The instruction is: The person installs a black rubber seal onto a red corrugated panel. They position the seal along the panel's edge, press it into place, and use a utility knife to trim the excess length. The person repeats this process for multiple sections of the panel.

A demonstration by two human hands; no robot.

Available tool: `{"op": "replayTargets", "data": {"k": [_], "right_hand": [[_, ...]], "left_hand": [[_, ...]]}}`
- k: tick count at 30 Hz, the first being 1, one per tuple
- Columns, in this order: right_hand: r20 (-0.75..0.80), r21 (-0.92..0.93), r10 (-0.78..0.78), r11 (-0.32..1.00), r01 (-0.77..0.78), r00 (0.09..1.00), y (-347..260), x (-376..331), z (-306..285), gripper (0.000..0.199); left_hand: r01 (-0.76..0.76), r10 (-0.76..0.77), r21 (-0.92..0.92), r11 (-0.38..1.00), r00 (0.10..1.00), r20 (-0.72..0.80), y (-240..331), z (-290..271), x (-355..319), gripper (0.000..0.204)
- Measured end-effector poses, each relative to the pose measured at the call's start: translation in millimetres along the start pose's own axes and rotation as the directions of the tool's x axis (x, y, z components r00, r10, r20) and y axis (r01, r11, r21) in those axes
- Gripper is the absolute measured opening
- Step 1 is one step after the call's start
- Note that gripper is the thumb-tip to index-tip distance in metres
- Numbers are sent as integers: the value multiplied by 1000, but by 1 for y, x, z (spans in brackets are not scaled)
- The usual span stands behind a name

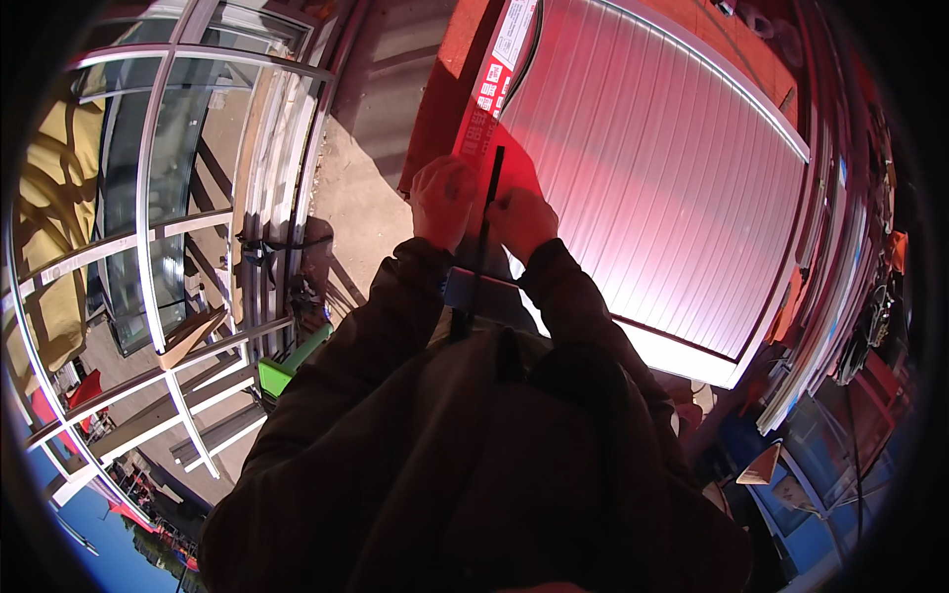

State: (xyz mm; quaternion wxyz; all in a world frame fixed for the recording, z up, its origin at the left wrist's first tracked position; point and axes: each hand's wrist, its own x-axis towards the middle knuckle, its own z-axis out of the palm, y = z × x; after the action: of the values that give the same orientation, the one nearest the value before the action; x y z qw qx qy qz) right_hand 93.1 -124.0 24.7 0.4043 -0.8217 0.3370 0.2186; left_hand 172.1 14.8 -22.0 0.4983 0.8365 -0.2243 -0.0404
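Matt black rubbery strip (484,232), glossy ribbed white panel (672,188), shiny metal window frames (148,247)

Single head-worn fisheye view, steeply downward, close over both hands and a ribbed white panel (652,188).

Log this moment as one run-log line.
left hand: on black strip | right hand: pinching strip | panel: ribbed, white, under hands | window frames: at left

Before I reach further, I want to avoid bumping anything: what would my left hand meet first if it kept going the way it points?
Your left hand points up and away from you, beside the thin black strip. Going straight on, it would probably first meet the red frame edge with the white label, though depth is hard to judge here.
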Motion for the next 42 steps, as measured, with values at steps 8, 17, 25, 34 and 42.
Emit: {"op": "replayTargets", "data": {"k": [8, 17, 25, 34, 42], "right_hand": [[-413, 9, -173, 981, 194, 894, -1, 18, 16, 38], [-519, 61, -189, 965, 256, 834, -12, 40, 21, 31], [-594, -54, -238, 965, 256, 769, -17, 44, 26, 26], [-263, 105, -397, 894, 435, 879, 15, 62, -5, 39], [-107, 511, -360, 779, 362, 927, 14, 57, -24, 50]], "left_hand": [[12, -13, 62, 998, 1000, 28, -6, 25, 35, 36], [104, -101, -21, 994, 987, 128, -26, 41, 59, 57], [97, -137, 218, 971, 974, 179, -22, 40, 75, 83], [-17, -56, 354, 935, 979, 194, 2, 43, 66, 91], [36, -105, 462, 886, 987, 123, 7, 51, 57, 86]]}}
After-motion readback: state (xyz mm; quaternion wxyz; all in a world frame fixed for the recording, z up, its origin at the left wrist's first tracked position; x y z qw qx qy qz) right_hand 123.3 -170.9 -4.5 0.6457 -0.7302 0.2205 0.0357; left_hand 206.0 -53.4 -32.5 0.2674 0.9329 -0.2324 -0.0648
